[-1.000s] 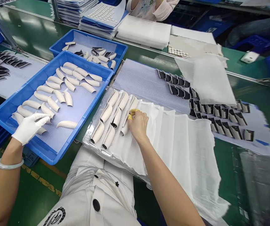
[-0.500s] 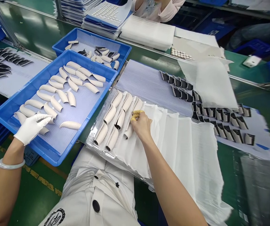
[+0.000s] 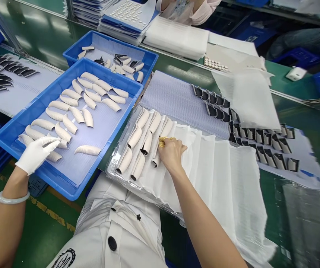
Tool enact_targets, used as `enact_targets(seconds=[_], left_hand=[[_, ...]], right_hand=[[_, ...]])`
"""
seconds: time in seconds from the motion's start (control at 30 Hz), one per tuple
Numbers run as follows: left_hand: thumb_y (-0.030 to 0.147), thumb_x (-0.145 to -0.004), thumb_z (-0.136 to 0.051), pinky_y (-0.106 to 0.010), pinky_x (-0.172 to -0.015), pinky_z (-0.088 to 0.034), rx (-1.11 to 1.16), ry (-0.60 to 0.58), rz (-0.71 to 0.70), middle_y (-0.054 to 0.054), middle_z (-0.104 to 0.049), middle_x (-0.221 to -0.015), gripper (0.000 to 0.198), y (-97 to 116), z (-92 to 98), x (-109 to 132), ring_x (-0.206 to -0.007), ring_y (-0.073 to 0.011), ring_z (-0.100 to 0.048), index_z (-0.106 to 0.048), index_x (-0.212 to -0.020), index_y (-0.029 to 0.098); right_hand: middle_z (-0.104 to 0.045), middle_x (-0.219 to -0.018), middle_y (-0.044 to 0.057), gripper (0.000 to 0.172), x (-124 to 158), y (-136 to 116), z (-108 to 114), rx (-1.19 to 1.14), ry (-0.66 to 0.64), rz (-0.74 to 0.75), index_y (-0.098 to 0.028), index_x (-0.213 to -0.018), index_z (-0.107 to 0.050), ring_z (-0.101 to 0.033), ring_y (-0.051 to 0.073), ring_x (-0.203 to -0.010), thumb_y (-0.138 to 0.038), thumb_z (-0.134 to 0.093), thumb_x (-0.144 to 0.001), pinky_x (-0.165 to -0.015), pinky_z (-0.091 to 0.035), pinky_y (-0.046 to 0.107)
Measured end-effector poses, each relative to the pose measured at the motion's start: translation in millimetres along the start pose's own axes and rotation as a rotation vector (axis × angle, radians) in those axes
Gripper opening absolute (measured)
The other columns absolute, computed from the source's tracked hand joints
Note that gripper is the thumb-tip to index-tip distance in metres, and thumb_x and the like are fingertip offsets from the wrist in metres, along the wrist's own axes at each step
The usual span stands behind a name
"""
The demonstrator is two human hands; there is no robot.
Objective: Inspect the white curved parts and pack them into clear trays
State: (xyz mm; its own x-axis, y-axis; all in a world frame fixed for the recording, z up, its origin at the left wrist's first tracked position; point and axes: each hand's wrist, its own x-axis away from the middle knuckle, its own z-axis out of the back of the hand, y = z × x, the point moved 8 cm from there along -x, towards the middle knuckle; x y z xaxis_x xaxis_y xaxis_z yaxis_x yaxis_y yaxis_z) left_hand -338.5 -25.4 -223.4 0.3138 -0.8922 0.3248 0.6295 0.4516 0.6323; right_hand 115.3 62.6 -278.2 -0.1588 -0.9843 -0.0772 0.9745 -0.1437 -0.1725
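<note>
My left hand (image 3: 38, 154), in a white glove, hovers over the lower left part of a blue tray (image 3: 74, 191), close to several ribbed cream curved pieces (image 3: 62, 132). Its thumb and fingertips are pressed together, and what they hold, if anything, is hidden. My right hand (image 3: 171, 150), with yellow covers on its fingertips, is at a cream piece (image 3: 156, 158) in the third row of a clear plastic tray (image 3: 112, 169). Its fingers are bent onto that piece. Two filled rows of similar pieces lie to its left, between folds of white cloth (image 3: 218, 167).
A second blue tray (image 3: 151, 61) with cream and dark pieces is behind. Dark-lined pieces (image 3: 267, 137) stand in rows at right under a translucent sheet (image 3: 249, 100). More dark pieces (image 3: 2, 78) are at left. Another person's sleeves (image 3: 206, 13) show at the top.
The view has shifted a little, moving the trays slightly right in the picture. My right hand has moved slightly down along the third row; my left hand has hardly moved.
</note>
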Motion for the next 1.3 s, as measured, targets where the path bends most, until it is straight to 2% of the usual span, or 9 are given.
enact_targets(seconds=[0.23,0.43,0.57,0.63,0.73,0.87,0.97,1.1,1.3], left_hand=[[0.048,-0.077,-0.052,-0.037,-0.104,-0.040,-0.013,-0.026,-0.075,-0.009,-0.067,-0.117,0.046,4,-1.9,-11,-0.119,-0.0279,-0.054,-0.067,-0.106,0.016],[0.045,-0.078,-0.052,-0.036,-0.101,-0.043,-0.014,0.009,-0.098,-0.010,-0.067,-0.117,0.044,4,-0.4,-17,-0.115,-0.0268,-0.057,-0.067,-0.106,0.015],[0.042,-0.081,-0.050,-0.033,-0.100,-0.044,-0.117,0.120,-0.056,-0.010,-0.067,-0.118,0.044,-8,10.7,-16,-0.114,-0.0253,-0.058,-0.066,-0.111,0.014],[0.040,-0.085,-0.045,-0.032,-0.099,-0.044,-0.269,0.176,-0.051,-0.010,-0.067,-0.119,0.044,-12,18.2,-14,-0.114,-0.0242,-0.059,-0.065,-0.115,0.014],[0.036,-0.088,-0.041,-0.033,-0.097,-0.044,-0.460,0.176,-0.033,-0.011,-0.067,-0.119,0.043,-19,25.5,-12,-0.113,-0.0249,-0.059,-0.064,-0.117,0.014],[0.038,-0.083,-0.048,-0.050,-0.091,-0.043,-0.619,0.093,0.032,-0.018,-0.070,-0.104,0.038,-31,26.6,-12,-0.107,-0.0379,-0.058,-0.071,-0.104,0.016],[0.046,-0.075,-0.059,-0.055,-0.087,-0.040,-0.717,-0.002,0.039,-0.021,-0.069,-0.095,0.040,-36,15.9,-14,-0.105,-0.0430,-0.055,-0.073,-0.096,0.016],[0.046,-0.068,-0.067,-0.052,-0.088,-0.039,-0.763,-0.101,0.002,-0.019,-0.067,-0.099,0.039,-40,0.0,-17,-0.104,-0.0397,-0.055,-0.072,-0.092,0.016],[0.037,-0.079,-0.057,-0.042,-0.081,-0.044,-0.690,-0.111,-0.090,-0.013,-0.068,-0.090,0.023,-35,13.4,-7,-0.094,-0.0307,-0.060,-0.072,-0.083,0.019]], right_hand=[[-0.058,-0.082,0.012,0.027,4,3,0,-0.034,0.004,0.056,-0.014,-0.083,-0.064,-0.044,0.027,-0.087,-0.014,-0.039,-0.074,-0.074,-0.029,0.038],[-0.059,-0.092,0.018,0.038,17,-17,26,-0.092,0.114,0.074,-0.010,-0.108,-0.061,-0.045,0.034,-0.095,-0.024,-0.037,-0.083,-0.079,-0.031,0.047],[-0.063,-0.100,0.015,0.033,34,-94,55,-0.338,0.146,0.365,-0.016,-0.114,-0.058,-0.051,0.030,-0.097,-0.026,-0.037,-0.091,-0.083,-0.036,0.045],[-0.063,-0.106,0.013,0.031,48,-149,58,-0.420,0.022,0.589,-0.019,-0.118,-0.056,-0.053,0.028,-0.099,-0.026,-0.038,-0.094,-0.086,-0.039,0.043],[-0.063,-0.105,0.015,0.030,74,-222,36,-0.256,-0.270,0.844,-0.014,-0.118,-0.057,-0.054,0.029,-0.097,-0.021,-0.042,-0.094,-0.084,-0.039,0.041],[-0.065,-0.097,0.015,0.022,92,-287,7,-0.168,-0.408,0.983,-0.012,-0.106,-0.063,-0.057,0.028,-0.086,-0.017,-0.047,-0.091,-0.077,-0.040,0.037],[-0.064,-0.100,0.016,0.024,99,-325,-10,-0.167,-0.424,1.025,-0.010,-0.104,-0.063,-0.057,0.027,-0.089,-0.015,-0.042,-0.093,-0.077,-0.039,0.036],[-0.059,-0.108,0.021,0.032,109,-363,-25,-0.201,-0.418,1.023,-0.005,-0.105,-0.062,-0.054,0.029,-0.097,-0.007,-0.033,-0.093,-0.082,-0.038,0.040],[-0.058,-0.107,0.026,0.028,108,-372,-26,-0.377,-0.451,0.923,-0.001,-0.100,-0.063,-0.050,0.032,-0.105,-0.002,-0.037,-0.087,-0.091,-0.036,0.046]])
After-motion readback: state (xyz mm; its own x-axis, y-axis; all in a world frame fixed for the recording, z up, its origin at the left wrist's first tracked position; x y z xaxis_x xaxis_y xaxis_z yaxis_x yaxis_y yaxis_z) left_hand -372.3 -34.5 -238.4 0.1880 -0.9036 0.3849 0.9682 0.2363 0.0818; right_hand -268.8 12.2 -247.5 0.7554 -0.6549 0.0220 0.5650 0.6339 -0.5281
